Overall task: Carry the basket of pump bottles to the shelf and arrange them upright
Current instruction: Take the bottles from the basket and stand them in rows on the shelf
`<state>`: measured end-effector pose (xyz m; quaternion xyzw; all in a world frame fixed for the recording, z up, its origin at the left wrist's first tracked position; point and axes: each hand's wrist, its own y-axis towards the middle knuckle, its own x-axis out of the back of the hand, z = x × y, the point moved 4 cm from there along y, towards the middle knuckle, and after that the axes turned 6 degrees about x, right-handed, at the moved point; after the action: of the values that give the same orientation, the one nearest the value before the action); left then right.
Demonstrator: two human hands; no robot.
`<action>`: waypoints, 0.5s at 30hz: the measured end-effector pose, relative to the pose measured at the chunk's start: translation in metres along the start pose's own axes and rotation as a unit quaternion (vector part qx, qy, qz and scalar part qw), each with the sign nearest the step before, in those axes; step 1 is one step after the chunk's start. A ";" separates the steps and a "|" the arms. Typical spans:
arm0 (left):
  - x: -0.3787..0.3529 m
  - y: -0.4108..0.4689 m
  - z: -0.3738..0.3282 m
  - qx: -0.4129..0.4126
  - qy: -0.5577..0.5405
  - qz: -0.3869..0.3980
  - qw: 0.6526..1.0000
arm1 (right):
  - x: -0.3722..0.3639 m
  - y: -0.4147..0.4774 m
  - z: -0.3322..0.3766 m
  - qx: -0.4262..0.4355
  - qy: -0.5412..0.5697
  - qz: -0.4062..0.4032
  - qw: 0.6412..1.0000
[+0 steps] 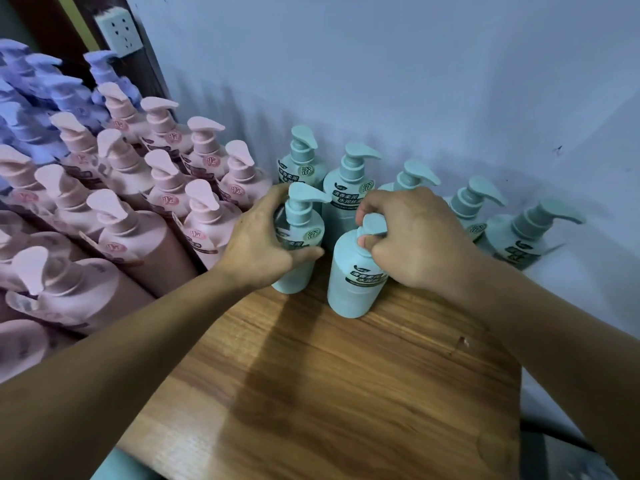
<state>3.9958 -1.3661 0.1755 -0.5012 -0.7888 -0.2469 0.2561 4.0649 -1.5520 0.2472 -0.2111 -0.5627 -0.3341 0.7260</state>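
On the shelf (346, 375), the left hand (258, 242) wraps a teal bottle (300, 225) at 12 o'clock; the right hand (412, 237) pinches a second bottle (353, 289) by its pump neck at 1 o'clock. Both seem stiff, smooth, slippery; the body looks the surer hold; pink bottles (145, 202) crowd 10 o'clock.

wood shelf (329, 375): teal pump bottles (353, 181) upright at back, pink bottles (152, 237) packed left, purple bottles (62, 95) behind

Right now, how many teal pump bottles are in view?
7. Along the wall: bottle one, bottle two, bottle three, bottle four, bottle five. In front: left-held bottle in left hand, right-held bottle in right hand. Hands may hide more.
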 end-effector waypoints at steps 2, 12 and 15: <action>0.004 0.001 -0.009 0.008 -0.034 0.007 0.999 | -0.003 -0.006 0.000 0.000 0.024 -0.020 1.000; 0.029 0.027 -0.031 -0.013 0.210 0.032 0.977 | -0.045 -0.038 -0.013 -0.147 0.379 -0.102 0.908; 0.027 0.027 -0.041 -0.048 0.272 0.068 0.959 | -0.056 -0.046 -0.011 -0.137 0.331 -0.125 0.925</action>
<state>4.0168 -1.3647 0.2269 -0.4791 -0.6410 -0.3933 0.4527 4.0306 -1.5771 0.1876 -0.1139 -0.2608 -0.5470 0.7873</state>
